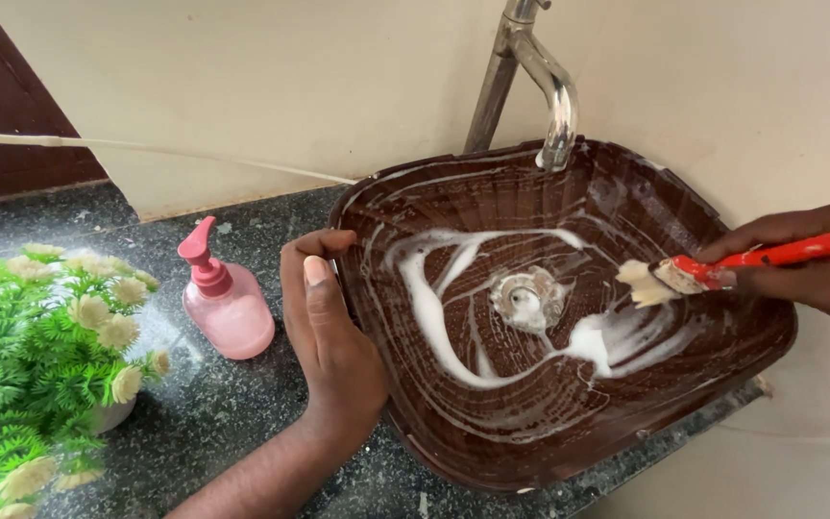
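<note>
While I look down over the basin (453, 461), the nearest thing to me is my left hand (329, 327), which rests on the basin's left rim. Its fingers curl over the edge and the thumb lies along the outside, so it is closed on the rim and holds nothing else. It seems to steady me against the basin.

Further along, at the basin's right side, my right hand (814, 264) is clamped on the red handle of a brush (722, 269). The brush's long axis runs nearly level, from the handle end out past the basin's right rim down and leftward to the pale bristles, which point into the bowl. The bristles sit over the right inner slope, just beside a thick patch of white foam (593, 341); I cannot tell whether they touch the surface.

From the bristles, the drain (525, 298) lies to the left and slightly lower, at the basin's centre, with foam trails looping round it. So the right hand is clearly the nearer one to the foam and the drain, while the left stays at the far rim from the brush.

Left of the basin, a pink pump bottle (228, 308) stands on the dark stone counter (213, 413), and a green potted plant (40, 356) is further left. Behind the basin, a metal tap (545, 86) arches over its back rim against the cream wall (242, 77).
</note>
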